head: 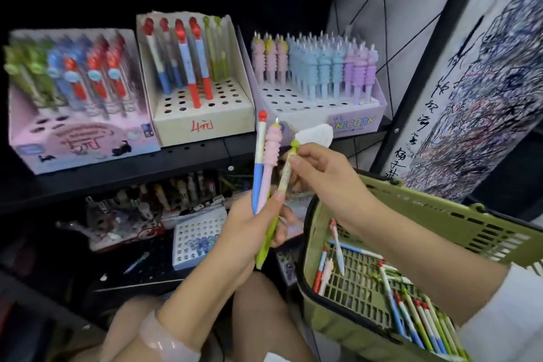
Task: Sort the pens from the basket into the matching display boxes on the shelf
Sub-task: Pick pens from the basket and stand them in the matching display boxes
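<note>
My left hand (249,226) grips three upright pens: a blue-and-white pen with a red cap (259,156), a pink unicorn pen (271,153) and a green pen (282,185). My right hand (317,167) pinches the green pen near its top. On the shelf stand three display boxes: a pink box (79,144) at the left, a cream box (202,123) with several red-capped and green pens, and a unicorn box (355,120) with pastel pens. At the lower right sits the green basket (470,223), with several loose pens (411,311) in it.
A black shelf edge (176,161) runs under the boxes. Below it is a cluttered lower shelf with a white holed pen tray (197,235). A scribbled test-paper panel (476,82) rises at the right. My knees are at the bottom.
</note>
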A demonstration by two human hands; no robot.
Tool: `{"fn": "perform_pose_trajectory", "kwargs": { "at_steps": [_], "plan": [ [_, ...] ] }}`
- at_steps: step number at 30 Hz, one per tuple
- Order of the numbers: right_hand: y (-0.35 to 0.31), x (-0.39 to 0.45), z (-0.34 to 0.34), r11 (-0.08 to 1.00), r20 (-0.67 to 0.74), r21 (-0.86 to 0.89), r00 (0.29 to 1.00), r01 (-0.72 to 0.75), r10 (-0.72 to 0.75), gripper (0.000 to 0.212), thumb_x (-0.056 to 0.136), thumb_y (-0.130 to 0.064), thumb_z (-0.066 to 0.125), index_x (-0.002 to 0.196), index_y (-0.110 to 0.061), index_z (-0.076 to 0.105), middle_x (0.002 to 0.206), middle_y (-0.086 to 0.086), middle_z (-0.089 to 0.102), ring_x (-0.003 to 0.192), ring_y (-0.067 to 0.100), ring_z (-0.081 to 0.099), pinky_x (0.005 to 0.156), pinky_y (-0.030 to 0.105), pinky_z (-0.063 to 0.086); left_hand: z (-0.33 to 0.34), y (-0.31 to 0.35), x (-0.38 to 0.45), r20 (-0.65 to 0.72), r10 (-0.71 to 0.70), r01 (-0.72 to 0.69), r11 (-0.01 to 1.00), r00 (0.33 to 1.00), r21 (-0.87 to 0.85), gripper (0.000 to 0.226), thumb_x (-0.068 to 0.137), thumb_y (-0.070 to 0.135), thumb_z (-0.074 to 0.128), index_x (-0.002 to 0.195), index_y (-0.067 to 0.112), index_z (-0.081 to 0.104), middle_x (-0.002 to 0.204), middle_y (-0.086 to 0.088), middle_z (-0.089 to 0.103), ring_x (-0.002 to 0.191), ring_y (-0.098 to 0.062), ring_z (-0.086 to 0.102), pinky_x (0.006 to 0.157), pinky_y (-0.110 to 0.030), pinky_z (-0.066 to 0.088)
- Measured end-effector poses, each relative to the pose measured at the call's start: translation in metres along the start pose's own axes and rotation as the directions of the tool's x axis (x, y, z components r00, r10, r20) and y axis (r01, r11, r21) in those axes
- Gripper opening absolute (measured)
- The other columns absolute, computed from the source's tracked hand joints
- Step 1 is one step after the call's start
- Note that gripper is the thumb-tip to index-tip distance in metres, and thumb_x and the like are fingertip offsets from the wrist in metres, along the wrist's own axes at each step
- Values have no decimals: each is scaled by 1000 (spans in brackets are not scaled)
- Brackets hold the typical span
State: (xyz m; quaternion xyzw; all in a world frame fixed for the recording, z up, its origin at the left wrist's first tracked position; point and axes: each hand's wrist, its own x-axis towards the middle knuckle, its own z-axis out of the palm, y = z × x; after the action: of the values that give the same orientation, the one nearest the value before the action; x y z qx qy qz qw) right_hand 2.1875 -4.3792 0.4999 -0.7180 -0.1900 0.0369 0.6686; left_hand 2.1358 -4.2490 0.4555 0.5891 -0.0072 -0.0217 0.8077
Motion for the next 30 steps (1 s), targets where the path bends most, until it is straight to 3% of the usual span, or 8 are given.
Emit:
{"fn": "perform_pose_trajectory", "kwargs": {
  "at_steps": [3,8,11,13,17,22,26,30],
  "plan": [
    [-8,13,17,1000,-22,19,1000,21,-20,11,94,-9,50,94,-6,61,63,-6,60,57,2,56,58,15,48,-19,11,-2,-65,50,-50,999,997,8,17,89,24,53,86,7,53,61,-5,63,36,-12,40,38,-18,32],
    [-21,29,51,998,147,-68,989,16,-6,8,92,-10,53,90,-7,61,66,-4,63,58,2,58,60,14,48,-42,40,2,-130,112,-115,993,985,-16,33,74,38,60,91,10,61,66,-8,68,39,-13,48,38,-20,38],
    [-49,58,55,989,5,-61,990,138,-138,13,96,-14,48,85,-15,56,70,-2,63,58,1,58,59,16,50,-58,56,7,-196,171,-165,985,965,47,24,83,32,58,94,11,61,70,-10,71,40,-15,55,40,-21,43],
    [-71,87,49,970,-155,-64,958,235,-243,14,98,-18,45,86,-19,51,69,-3,61,57,2,59,59,18,52,-70,64,11,-255,209,-185,976,944,116,14,90,24,55,93,13,63,62,-6,68,33,-12,44,36,-18,37],
    [-90,148,44,892,-325,-321,848,317,-418,17,97,-17,46,80,-21,44,72,1,60,63,12,63,60,23,55,-90,71,15,-321,198,-150,974,926,168,17,91,27,55,93,13,63,48,2,52,34,-9,31,35,-17,28],
    [-64,197,59,795,-211,-567,896,214,-391,6,97,-14,44,94,-10,47,84,11,62,77,27,64,63,26,47,-100,75,15,-258,197,-169,977,946,126,25,87,40,52,93,15,51,52,-1,49,35,-10,27,36,-20,26],
    [-60,214,67,700,-170,-684,888,205,-427,14,97,-14,44,105,-4,50,79,3,58,63,13,52,49,19,35,-107,76,17,-234,202,-183,978,951,102,18,90,35,49,106,28,52,55,-1,46,36,-9,25,35,-19,26],
    [-65,221,72,626,-104,-748,892,221,-440,18,98,-17,42,105,-2,49,78,8,56,66,24,54,58,33,42,-110,75,18,-211,207,-185,976,955,117,12,94,30,46,104,31,53,55,2,46,37,-9,26,36,-17,28]
  ]
}}
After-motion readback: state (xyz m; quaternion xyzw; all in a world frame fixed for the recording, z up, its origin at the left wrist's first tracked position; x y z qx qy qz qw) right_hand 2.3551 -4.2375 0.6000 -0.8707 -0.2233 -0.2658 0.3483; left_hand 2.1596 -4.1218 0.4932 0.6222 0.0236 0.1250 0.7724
